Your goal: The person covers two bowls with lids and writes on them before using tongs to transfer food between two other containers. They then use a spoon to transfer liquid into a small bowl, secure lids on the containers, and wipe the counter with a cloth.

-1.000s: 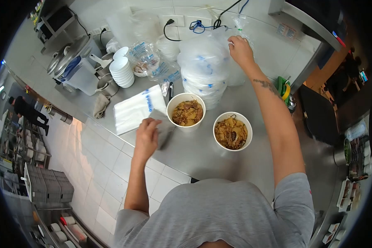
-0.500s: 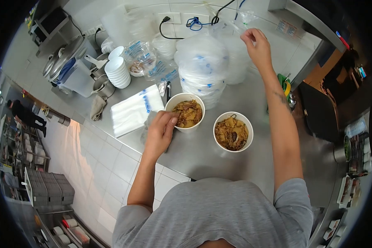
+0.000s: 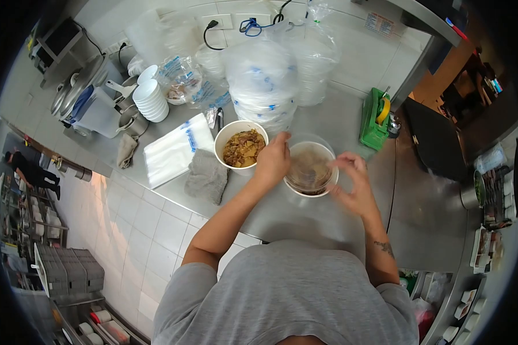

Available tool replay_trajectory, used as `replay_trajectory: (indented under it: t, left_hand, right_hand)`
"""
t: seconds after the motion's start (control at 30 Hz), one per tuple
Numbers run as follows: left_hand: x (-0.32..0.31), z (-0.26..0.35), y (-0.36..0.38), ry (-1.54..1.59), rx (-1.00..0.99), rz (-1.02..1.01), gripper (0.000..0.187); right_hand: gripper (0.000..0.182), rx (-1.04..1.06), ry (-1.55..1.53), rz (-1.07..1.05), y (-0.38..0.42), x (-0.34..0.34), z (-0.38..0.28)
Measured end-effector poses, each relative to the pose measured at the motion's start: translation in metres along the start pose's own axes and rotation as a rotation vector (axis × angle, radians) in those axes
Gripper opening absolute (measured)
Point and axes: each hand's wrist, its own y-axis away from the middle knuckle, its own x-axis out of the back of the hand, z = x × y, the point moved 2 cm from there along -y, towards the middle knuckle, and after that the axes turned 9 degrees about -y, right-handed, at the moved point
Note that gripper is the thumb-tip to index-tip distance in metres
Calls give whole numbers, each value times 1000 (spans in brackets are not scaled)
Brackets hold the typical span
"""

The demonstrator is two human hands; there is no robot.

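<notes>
A clear plastic lid point(image 3: 311, 164) lies slightly off-centre over the right white bowl, whose food shows through it. My right hand point(image 3: 353, 183) is at the lid's right edge, its fingers curved and apart. At the lid's left side is my left hand point(image 3: 273, 158), fingers together; what they grip is too blurred to make out. Just left of that hand stands an uncovered white bowl point(image 3: 241, 145) of brown and yellow food. Tall plastic-wrapped stacks point(image 3: 263, 80) rise behind the bowls.
Left of the bowls are a grey cloth point(image 3: 207, 176), white plastic bags point(image 3: 177, 150) and stacked white cups point(image 3: 151, 100). A green tape dispenser point(image 3: 376, 119) stands at the right. Far left, a person in dark clothes point(image 3: 33, 171) stands beyond the counter.
My right hand has come down from the wrapped stacks to the right bowl, where a clear lid now shows. My left hand has moved right from the left bowl. The view has shifted slightly.
</notes>
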Motion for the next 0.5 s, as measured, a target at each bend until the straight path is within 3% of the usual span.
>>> replay_trajectory:
  t: [0.1,0.2,0.3,0.5]
  left_hand:
    - [-5,9,9,-170,-28,-101,24]
    - [-6,10,9,-244,-26,-179,37]
    - [-7,20,8,-352,-73,-283,50]
    - [-11,17,6,-427,-65,-322,58]
  right_hand:
    - [24,-557,-84,267,17,-15,56]
    - [25,-612,-104,231,16,-41,79]
    - [25,-637,85,221,8,-53,75]
    - [25,-834,-194,141,7,-55,84]
